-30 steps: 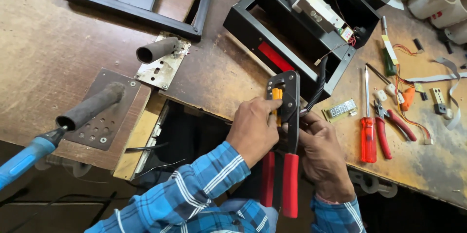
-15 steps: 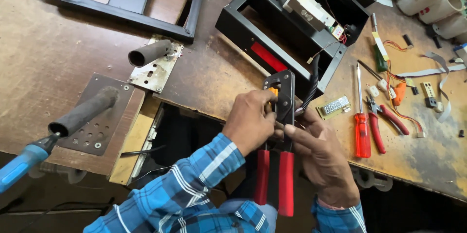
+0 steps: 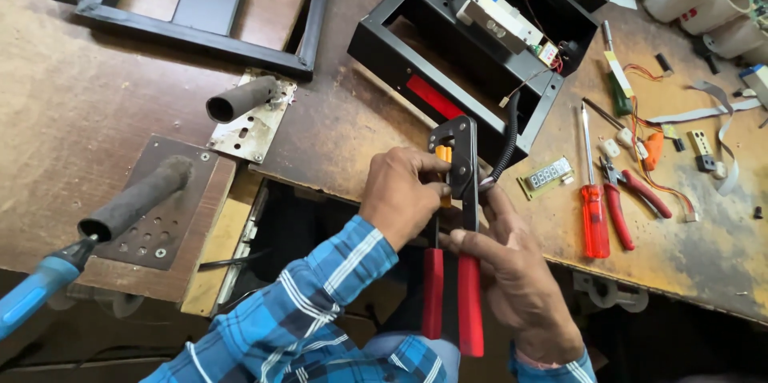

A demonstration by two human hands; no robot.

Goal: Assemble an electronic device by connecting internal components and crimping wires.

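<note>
Hands (image 3: 404,195) (image 3: 512,271) (both pinching the red-handled crimping tool (image 3: 458,215)) keep their grip; view has merely shifted.

worn, stained wooden workbench (image 3: 96,111) with a dark gap at its front edge

A crimping tool (image 3: 456,223) with a black metal head and two red handles stands nearly upright at the near edge of the worktop (image 3: 120,111). A black coiled cable (image 3: 506,136) runs into its head beside an orange part (image 3: 443,155).
</note>
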